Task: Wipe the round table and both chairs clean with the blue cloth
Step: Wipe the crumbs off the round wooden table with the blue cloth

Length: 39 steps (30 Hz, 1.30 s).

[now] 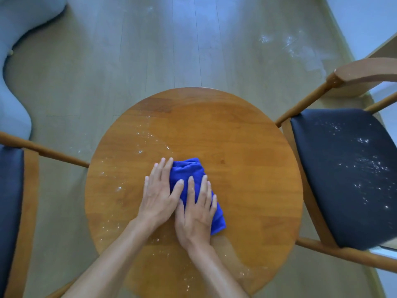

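The blue cloth [196,179] lies folded in the middle of the round wooden worktop [247,158]. The left hand [159,196] and right hand [196,214] press it flat, each grip released with straight fingers. White specks dot the right chair [343,175]; the left chair [10,201] stands opposite.

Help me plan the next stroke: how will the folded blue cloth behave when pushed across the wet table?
The folded blue cloth looks soft, so it would likely bunch. Flat hands, left hand and right hand, probably steady it. Droplets on the round wooden table suggest easy sliding.

No readable text or labels anywhere
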Motion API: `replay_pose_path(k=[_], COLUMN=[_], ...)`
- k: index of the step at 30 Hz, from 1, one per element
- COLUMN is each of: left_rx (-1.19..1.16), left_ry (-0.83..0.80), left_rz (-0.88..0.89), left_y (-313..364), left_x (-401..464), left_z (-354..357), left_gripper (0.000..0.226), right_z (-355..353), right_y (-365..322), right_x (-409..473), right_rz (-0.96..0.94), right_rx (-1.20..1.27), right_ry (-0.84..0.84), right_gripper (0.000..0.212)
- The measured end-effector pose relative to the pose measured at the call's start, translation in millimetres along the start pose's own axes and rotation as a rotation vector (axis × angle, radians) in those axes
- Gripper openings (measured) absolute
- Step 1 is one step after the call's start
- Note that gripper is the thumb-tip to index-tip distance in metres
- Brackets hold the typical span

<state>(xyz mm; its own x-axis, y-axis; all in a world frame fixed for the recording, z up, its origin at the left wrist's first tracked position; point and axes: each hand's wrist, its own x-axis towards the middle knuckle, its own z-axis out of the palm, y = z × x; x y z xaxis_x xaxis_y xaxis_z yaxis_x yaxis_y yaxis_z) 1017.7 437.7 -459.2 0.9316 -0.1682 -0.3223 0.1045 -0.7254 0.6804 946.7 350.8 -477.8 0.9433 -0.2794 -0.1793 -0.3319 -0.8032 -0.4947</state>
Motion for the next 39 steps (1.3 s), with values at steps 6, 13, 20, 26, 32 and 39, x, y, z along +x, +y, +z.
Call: replay_pose_path(k=[6, 13, 20, 26, 32, 39], left_rx=[0.315, 0.458, 0.474, 0.363, 0.444, 0.562], left_ry=[0.161, 0.258, 0.236, 0.223, 0.161, 0.109], left_rz=[0.151, 0.103, 0.292, 0.113, 0.202, 0.356], left_y=[30.6, 32.4, 55.7, 111.9, 151.5, 113.3], left_x=[-24.1, -6.6, -62.0, -76.3, -92.1, -135.4], left_z=[36.2, 73.0, 130.3, 176.4, 223.4, 224.2], left_gripper=[0.075, 0.066, 0.054, 0.048, 0.062, 0.050], right_z=[-80.3, -111.2, -143.8, -157.0, -159.2, -128.2], right_y=[123.3, 196.5, 211.5, 220.1, 230.7, 223.7], right_x=[15.5, 37.8, 46.1, 50.5, 57.5, 40.8], right_rz=[-0.007, -0.132, -0.033, 0.047, 0.054, -0.107], right_rx=[-0.143, -0.342, 0.189, 0.491, 0.624, 0.140], right_ry=[0.037, -0.096, -0.190, -0.271, -0.268, -0.070], right_gripper=[0.055, 0.055, 0.050, 0.041, 0.039, 0.046])
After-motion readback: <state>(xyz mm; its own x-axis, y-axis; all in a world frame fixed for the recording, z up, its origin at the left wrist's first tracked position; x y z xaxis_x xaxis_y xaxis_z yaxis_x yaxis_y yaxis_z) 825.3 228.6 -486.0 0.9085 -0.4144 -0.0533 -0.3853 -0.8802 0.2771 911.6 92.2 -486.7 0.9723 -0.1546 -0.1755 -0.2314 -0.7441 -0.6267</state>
